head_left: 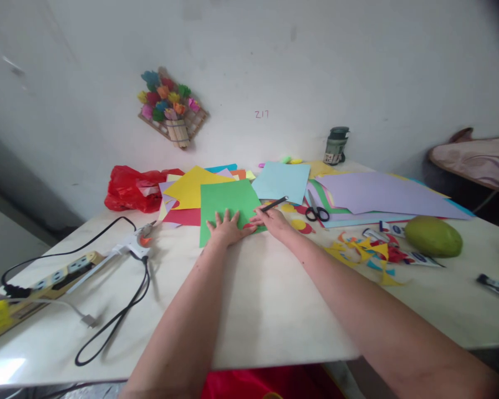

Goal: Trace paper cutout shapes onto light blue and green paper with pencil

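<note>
A green paper sheet (228,197) lies on the white table (266,310). My left hand (225,229) rests flat on its lower part, fingers spread. At the sheet's lower right, my right hand (273,221) is closed around a black pen (275,204), which slants up to the right. A small red piece (249,226) lies between the two hands, partly covered by fingers. Yellow paper (187,191) sticks out from behind the green sheet on the left, and light blue paper (283,180) lies to its upper right.
Black-handled scissors (317,214) lie right of my right hand. Beyond are a purple sheet (382,191), paper scraps (363,249), glue tubes and a green fruit (433,236). At left are a glue gun (137,241), looping cords, a power strip (62,274) and a red bag (133,188).
</note>
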Action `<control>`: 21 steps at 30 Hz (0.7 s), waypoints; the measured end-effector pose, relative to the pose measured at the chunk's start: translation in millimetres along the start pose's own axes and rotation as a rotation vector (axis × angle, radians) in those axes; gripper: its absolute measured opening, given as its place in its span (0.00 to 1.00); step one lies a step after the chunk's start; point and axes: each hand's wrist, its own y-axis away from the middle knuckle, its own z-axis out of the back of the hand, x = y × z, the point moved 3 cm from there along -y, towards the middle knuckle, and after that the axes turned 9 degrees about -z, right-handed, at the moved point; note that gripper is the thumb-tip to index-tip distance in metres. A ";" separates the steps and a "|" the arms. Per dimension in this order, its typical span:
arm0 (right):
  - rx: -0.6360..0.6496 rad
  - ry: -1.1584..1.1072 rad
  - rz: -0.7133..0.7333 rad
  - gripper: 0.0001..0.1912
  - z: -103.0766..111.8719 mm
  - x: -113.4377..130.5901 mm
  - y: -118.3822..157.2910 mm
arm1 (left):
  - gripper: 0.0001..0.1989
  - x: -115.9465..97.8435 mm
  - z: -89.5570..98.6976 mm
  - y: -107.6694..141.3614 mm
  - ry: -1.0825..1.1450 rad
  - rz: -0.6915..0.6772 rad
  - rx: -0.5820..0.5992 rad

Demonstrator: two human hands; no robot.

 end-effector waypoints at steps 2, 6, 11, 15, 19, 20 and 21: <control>-0.017 0.093 0.036 0.13 1.2 -1.6 -0.3 | 0.39 -1.0 0.4 0.8 -0.011 -0.009 -0.006; -0.085 0.322 0.117 0.15 4.8 -2.7 0.8 | 0.39 -0.5 5.8 2.0 -0.013 -0.041 0.034; -0.024 0.280 0.128 0.16 2.4 -5.7 0.0 | 0.37 8.0 11.2 6.1 0.040 -0.112 0.109; 0.010 0.192 0.115 0.16 0.6 -9.1 -0.8 | 0.38 13.1 7.2 10.0 0.014 -0.154 -0.065; 0.045 0.061 0.095 0.14 0.3 -7.2 1.6 | 0.40 12.9 0.3 9.2 0.012 -0.174 -0.116; 0.053 0.012 0.087 0.13 0.5 -5.7 2.4 | 0.40 12.9 -0.3 8.4 0.017 -0.171 -0.109; 0.057 -0.037 0.076 0.12 0.8 -4.0 2.9 | 0.40 12.9 -0.6 7.6 0.021 -0.165 -0.099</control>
